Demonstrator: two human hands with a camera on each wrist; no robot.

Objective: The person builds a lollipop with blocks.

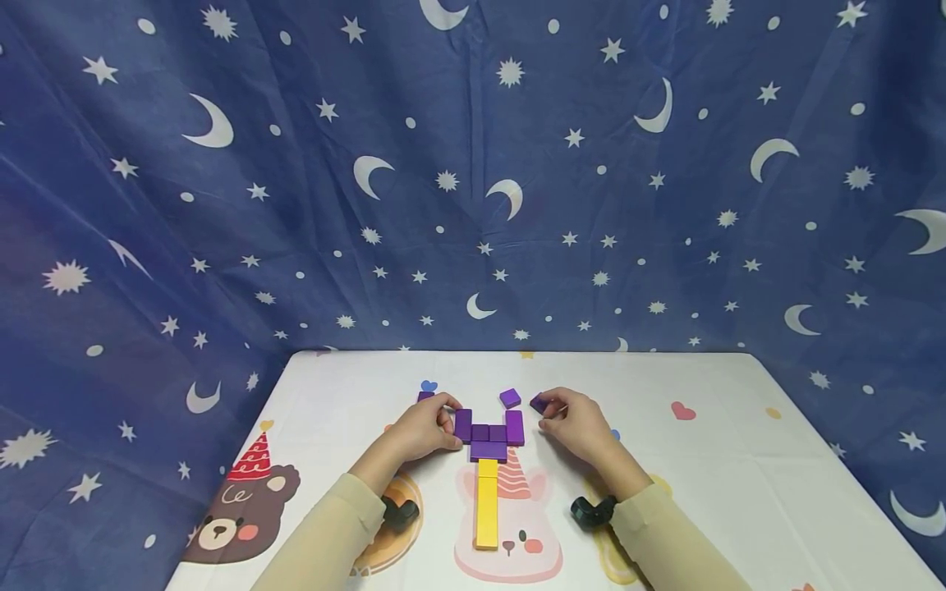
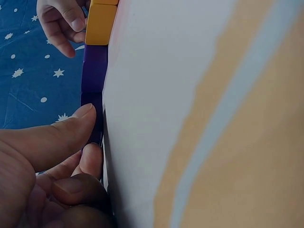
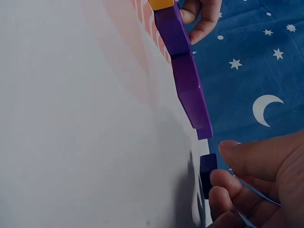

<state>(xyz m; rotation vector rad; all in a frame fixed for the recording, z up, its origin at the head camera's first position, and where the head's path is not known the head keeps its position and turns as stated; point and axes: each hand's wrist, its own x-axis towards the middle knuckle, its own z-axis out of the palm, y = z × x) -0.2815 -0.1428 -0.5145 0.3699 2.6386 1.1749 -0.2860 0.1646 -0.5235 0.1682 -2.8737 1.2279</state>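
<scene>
- Nearest the camera, a beige left sleeve (image 1: 318, 538) of matte cloth crosses the white table cover (image 1: 739, 460), which is printed with cartoon animals; a curved black wrist piece (image 1: 400, 514) sits by its cuff.
- Left hand (image 1: 423, 432): thumb and forefinger are bent to a narrow gap, pinching the left upright block (image 1: 463, 426), a smooth purple rectangle; the other fingers curl beneath the palm.
- Just beyond this hand, a purple piece (image 1: 425, 396) shows only in part, so its full shape cannot be told.
- Between the hands lies a flat figure of blocks: two small purple squares (image 1: 489, 432) side by side, with a wide purple block (image 1: 489, 451) against their near edge.
- Below that, a short yellow block (image 1: 488, 469) meets a long yellow bar (image 1: 487, 514) (glossy, straight-edged, pointing toward the person).
- Right upright block (image 1: 515, 428), a purple rectangle, closes the figure's right side; a loose purple square (image 1: 510, 398) lies turned askew just past it.
- Right hand (image 1: 578, 426): thumb and forefinger stand moderately apart, the forefinger touching a dark purple block (image 3: 208, 175), the thumb clear of it.
- Right sleeve (image 1: 676, 538), also beige, comes last.
</scene>
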